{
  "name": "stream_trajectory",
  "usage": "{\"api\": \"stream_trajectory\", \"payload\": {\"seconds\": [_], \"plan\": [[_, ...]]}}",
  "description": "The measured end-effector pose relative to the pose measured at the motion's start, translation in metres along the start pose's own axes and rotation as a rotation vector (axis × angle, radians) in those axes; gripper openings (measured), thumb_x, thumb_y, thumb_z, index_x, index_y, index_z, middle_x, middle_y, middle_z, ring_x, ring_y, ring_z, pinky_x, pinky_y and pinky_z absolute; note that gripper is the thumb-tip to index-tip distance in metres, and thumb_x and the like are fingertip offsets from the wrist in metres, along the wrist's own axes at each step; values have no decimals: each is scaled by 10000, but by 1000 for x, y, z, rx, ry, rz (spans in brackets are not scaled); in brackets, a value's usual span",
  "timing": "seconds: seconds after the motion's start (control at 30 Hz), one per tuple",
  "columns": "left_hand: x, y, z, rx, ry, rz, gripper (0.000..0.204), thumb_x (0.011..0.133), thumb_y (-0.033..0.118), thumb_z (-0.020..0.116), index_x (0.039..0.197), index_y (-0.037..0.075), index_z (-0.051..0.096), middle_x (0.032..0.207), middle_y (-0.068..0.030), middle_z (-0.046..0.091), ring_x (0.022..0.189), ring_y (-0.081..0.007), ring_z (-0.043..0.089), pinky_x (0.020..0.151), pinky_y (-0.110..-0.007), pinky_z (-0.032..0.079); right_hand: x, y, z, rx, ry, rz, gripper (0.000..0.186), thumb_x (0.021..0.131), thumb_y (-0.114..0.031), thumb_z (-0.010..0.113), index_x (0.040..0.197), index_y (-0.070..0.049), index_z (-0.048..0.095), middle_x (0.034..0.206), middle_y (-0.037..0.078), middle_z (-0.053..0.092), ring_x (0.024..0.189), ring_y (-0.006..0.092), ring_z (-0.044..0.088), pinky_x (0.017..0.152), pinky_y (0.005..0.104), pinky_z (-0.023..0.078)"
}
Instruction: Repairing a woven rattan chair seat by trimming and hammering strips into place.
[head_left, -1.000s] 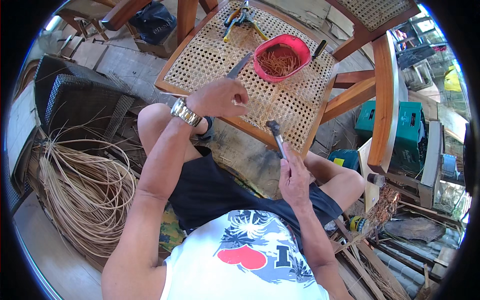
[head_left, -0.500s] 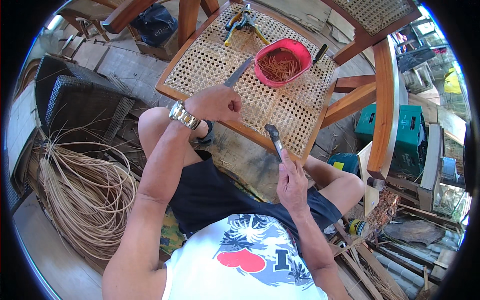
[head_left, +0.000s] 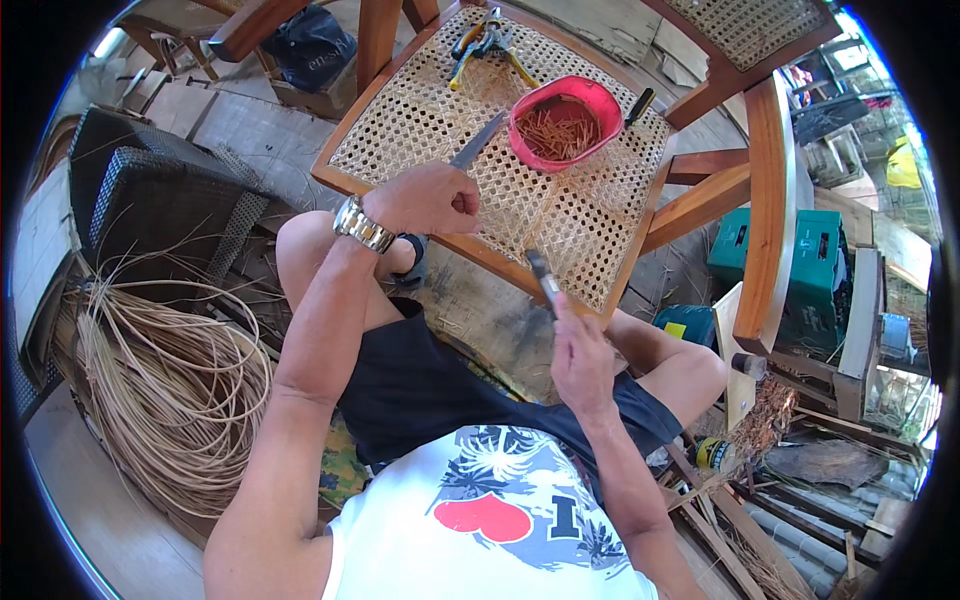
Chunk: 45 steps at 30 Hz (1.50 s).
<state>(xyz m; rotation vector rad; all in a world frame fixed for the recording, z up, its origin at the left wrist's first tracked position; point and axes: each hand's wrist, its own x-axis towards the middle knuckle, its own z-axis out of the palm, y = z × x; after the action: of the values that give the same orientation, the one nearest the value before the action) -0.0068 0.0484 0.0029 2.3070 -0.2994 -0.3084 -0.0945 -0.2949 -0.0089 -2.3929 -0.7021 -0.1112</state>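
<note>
My left hand (head_left: 425,198), with a metal watch on its wrist, rests over the front edge of a wooden chair seat (head_left: 440,128) of woven cane. Its fingers are curled in a pinch, and whatever is between them is hidden. A knife (head_left: 478,142) shows its blade just beyond the knuckles; its handle is out of sight under the hand. My right hand (head_left: 585,365) is closed around a hammer (head_left: 543,273), whose dark head is at the seat's front rail. Farther back on the seat are a pink tub (head_left: 517,135) of thin brown sticks and some pliers (head_left: 490,42).
A black-handled tool (head_left: 640,106) lies right of the tub. The chair's wooden arm (head_left: 768,215) rises at right, before green crates (head_left: 812,270). A big coil of rattan strands (head_left: 170,400) lies at left, near dark mesh rolls (head_left: 160,215). Wood scraps (head_left: 740,535) litter the lower right.
The hammer has swung slightly, its head shifting left and its shaft tilting, with some blur. My left hand has shifted a little left and up, still pinched.
</note>
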Motion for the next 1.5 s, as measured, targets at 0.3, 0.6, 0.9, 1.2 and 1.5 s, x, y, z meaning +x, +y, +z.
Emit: {"api": "stream_trajectory", "payload": {"seconds": [0.3, 0.6, 0.9, 1.2, 1.5], "plan": [[8, 13, 17, 142, 283, 180, 384, 874, 405, 803, 966, 38, 738, 952, -118, 680, 893, -251, 684, 798, -360, 532, 17, 13, -5, 187, -80, 301, 459, 1010, -134, 645, 1458, -83, 560, 886, 86, 644, 727, 176, 619, 676, 352, 528], [24, 54, 88, 445, 385, 33, 1056, 616, 705, 863, 1383, 44, 564, 1436, -161, 482, 1348, -398, 465, 1147, -552, 318, 129, 77, -22, 0, -6, 404, 378, 997, -157, 592, 1357, -46, 557, 975, 215, 670, 897, 401, 697, 809, 497, 545], [22, 30, 54, 439, 353, -17, 941, 612, 433, 960, 1383, 64, 565, 1528, -183, 456, 1436, -405, 408, 1162, -536, 331, 148, 103, 11, -438, 144, 14, 372, 961, -104, 610, 1323, -42, 553, 1115, 187, 615, 1055, 393, 630, 930, 505, 521], [15, -8, -7, 77, 635, -112, 314, 1003, 217, 602, 1266, 49, 637, 980, -151, 726, 918, -293, 712, 824, -428, 534, 198, 67, -4, -133, 311, 37, 339, 969, -100, 607, 1300, -30, 615, 1205, 218, 686, 1088, 406, 653, 957, 488, 510], [17, -5, -24, -54, 683, -194, 271, 1017, 239, 607, 1178, 24, 636, 812, -169, 736, 765, -356, 715, 722, -482, 522, 298, 34, 22, -482, -138, -117, 322, 916, -186, 712, 1217, -71, 708, 1149, 151, 737, 1047, 341, 710, 952, 470, 556]]}}
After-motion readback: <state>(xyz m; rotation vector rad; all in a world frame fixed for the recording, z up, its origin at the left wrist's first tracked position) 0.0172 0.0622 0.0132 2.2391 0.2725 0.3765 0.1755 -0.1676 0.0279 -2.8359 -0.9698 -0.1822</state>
